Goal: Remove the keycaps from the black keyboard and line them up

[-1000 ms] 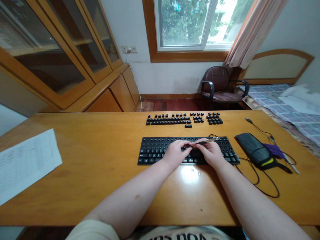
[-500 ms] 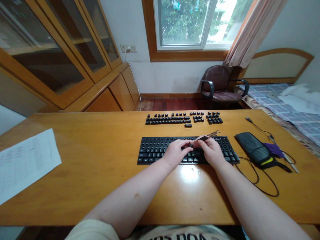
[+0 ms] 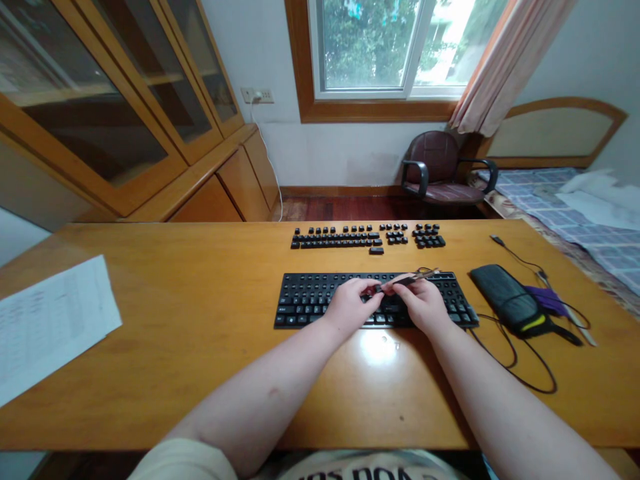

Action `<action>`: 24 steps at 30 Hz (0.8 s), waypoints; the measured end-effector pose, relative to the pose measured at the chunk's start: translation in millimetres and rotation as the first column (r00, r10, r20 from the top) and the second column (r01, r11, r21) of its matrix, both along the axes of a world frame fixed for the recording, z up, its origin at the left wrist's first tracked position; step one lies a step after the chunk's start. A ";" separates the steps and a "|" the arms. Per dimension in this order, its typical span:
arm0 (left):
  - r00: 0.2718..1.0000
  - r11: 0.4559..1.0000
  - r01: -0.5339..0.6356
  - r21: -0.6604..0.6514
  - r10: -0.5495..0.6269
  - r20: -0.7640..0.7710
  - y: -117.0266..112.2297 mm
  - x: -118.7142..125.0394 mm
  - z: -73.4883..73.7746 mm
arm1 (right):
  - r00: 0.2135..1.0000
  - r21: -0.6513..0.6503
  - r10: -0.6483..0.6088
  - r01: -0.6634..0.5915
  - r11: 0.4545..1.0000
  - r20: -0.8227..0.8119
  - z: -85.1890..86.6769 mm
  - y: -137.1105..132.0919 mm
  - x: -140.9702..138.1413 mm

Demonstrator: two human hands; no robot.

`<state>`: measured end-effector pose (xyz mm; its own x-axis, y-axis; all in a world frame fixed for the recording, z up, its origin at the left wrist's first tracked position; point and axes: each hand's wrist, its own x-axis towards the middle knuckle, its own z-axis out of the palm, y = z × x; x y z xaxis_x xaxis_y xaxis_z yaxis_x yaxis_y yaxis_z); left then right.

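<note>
A black keyboard [image 3: 303, 299] lies on the wooden desk under both hands; its upper rows show bare switch posts, while keycaps sit on the lower rows. My left hand [image 3: 351, 304] is closed in a pinch over the middle of the keyboard, with a small black keycap [image 3: 379, 289] between thumb and fingertips. Close beside it, my right hand [image 3: 424, 304] grips a keycap puller [image 3: 409, 279] by its dark body. The puller's thin wire ends point up and to the right. The fingertips partly hide both the keycap and the puller.
Loose keycaps [image 3: 337, 241] stand in rows beyond the keyboard, with one long keycap [image 3: 377, 251] in front. At right are a dark pouch [image 3: 505, 297], a purple item [image 3: 546, 300] and a looping cable [image 3: 543, 367]. Printed papers [image 3: 55, 323] lie at left.
The puller's wire ends have tipped lower toward the keyboard. The keycap in my left fingers has shifted slightly and shows more clearly. Both arms stay nearly in place.
</note>
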<state>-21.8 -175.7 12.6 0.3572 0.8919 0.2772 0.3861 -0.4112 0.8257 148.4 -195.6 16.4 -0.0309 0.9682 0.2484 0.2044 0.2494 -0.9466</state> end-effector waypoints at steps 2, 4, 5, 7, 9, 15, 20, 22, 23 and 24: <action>1.000 1.000 0.002 -0.012 -0.002 0.009 0.6 -0.4 -1.5 | 0.998 0.065 0.034 -0.038 0.997 0.060 0.5 -1.0 1.9; 1.000 1.000 0.015 -0.011 -0.015 0.005 1.0 -1.1 -2.5 | 0.993 0.139 0.048 -0.063 0.988 0.104 0.2 -1.6 3.7; 1.000 1.000 0.024 -0.010 -0.024 0.002 1.2 -1.5 -2.7 | 0.991 0.173 0.051 -0.072 0.982 0.120 -0.1 -1.8 4.4; 0.999 0.999 0.034 -0.011 -0.034 -0.008 1.6 -2.0 -2.7 | 0.988 0.217 0.059 -0.090 0.972 0.144 -0.6 -2.1 5.1; 0.999 0.999 0.035 -0.017 -0.035 -0.025 2.1 -2.3 -2.5 | 0.987 0.230 0.066 -0.098 0.968 0.145 -1.1 -2.3 4.7; 0.998 0.998 0.059 -0.034 -0.059 0.018 2.1 -2.2 -2.9 | 0.997 0.152 0.066 -0.071 0.986 0.036 -1.8 -2.7 0.6; 0.988 0.987 0.060 -0.149 -0.037 0.150 1.9 -0.2 -2.5 | 1.000 0.188 0.012 -0.008 0.982 -0.023 -1.1 -1.9 -0.7; 0.988 0.981 0.039 -0.191 -0.009 0.153 1.6 0.5 -0.8 | 0.999 0.126 0.003 0.004 0.992 -0.049 -1.6 -1.2 -0.9; 0.988 0.978 0.034 -0.204 -0.003 0.153 1.5 0.5 0.2 | 0.997 0.074 0.001 0.005 0.997 -0.081 -2.2 -0.9 -1.0; 0.987 0.976 0.037 -0.213 -0.003 0.159 1.5 0.4 1.2 | 0.992 0.019 -0.004 0.006 1.000 -0.124 -3.1 -0.6 -1.0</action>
<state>-21.3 -174.2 13.8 0.3429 0.9298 0.1336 0.2380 -0.2236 0.9452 147.4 -196.2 13.3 0.0058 0.9633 0.2684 0.0873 0.2669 -0.9598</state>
